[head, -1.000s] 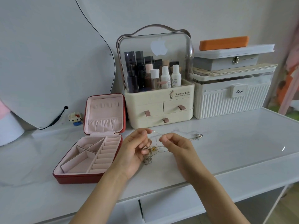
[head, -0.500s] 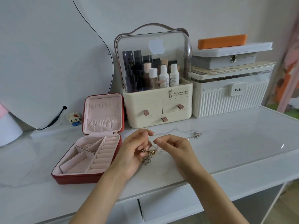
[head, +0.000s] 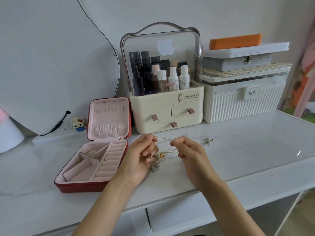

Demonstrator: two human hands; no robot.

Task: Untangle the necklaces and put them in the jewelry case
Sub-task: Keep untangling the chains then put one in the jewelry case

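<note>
Head view: both hands, left [head: 139, 156] and right [head: 190, 155], pinch tangled necklaces [head: 159, 158] just above the desk [head: 247, 147]. Beside them, the open red jewelry case [head: 95, 160] shows bare pink compartments. Behind, a clear-lidded organizer [head: 166, 99] holds bottles.

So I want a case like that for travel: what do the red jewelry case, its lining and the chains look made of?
The red jewelry case looks like faux leather: smooth matte shell with a stitched-looking edge, though real leather is possible. Its pink lining seems velvety fabric, soft and gathered at the lid pocket. The tangled necklaces look like thin metal, gold and silver tones that glint.
</note>
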